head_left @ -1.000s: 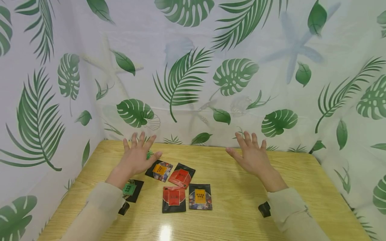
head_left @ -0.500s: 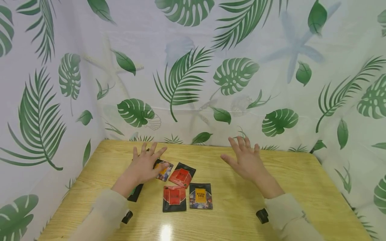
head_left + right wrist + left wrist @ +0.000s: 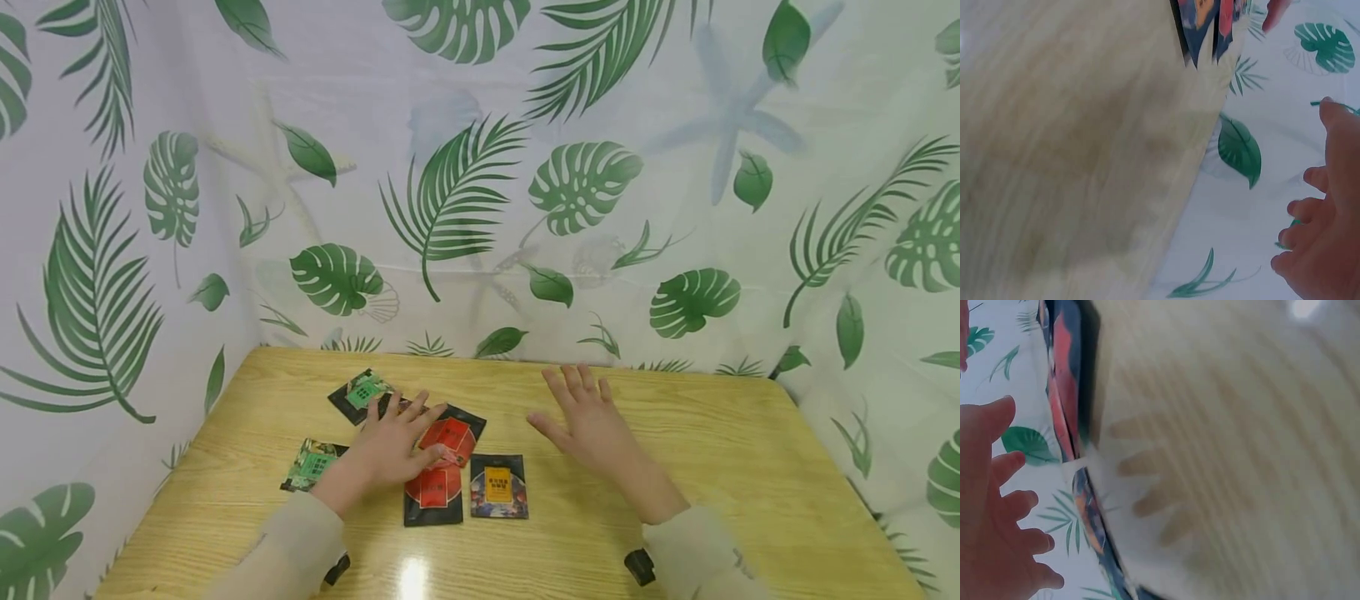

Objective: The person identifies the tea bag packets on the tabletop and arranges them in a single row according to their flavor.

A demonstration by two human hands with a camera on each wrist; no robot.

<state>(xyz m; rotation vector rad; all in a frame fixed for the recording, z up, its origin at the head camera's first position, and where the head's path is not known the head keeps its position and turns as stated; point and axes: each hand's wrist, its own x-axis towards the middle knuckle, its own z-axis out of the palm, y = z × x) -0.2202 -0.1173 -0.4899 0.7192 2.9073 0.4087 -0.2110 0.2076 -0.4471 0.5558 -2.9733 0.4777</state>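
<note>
Several flat sachets lie on the wooden table. My left hand [image 3: 390, 446], fingers spread, hovers over them and partly covers the red-labelled sachets [image 3: 435, 498] and another sachet behind. In the left wrist view its fingers [image 3: 1019, 503] are clear of the tabletop, and finger shadows show on the wood. Two green-labelled sachets, one farther back [image 3: 360, 395] and one nearer [image 3: 309, 463], lie to its left. A yellow-labelled sachet [image 3: 498, 486] rests between the hands. My right hand [image 3: 592, 425] is held over the table with fingers extended, holding nothing.
The wooden table [image 3: 750, 467] reaches back to a white leaf-printed cloth [image 3: 465, 275] that hangs behind and at both sides. A black wrist device [image 3: 640, 567] shows beneath the right sleeve. Light glares off the table's front.
Both hands have moved inward and nearer to me. The left hand has passed off the green-labelled sachets, uncovering them, and is now over the red-labelled ones. The sachets have stayed in place.
</note>
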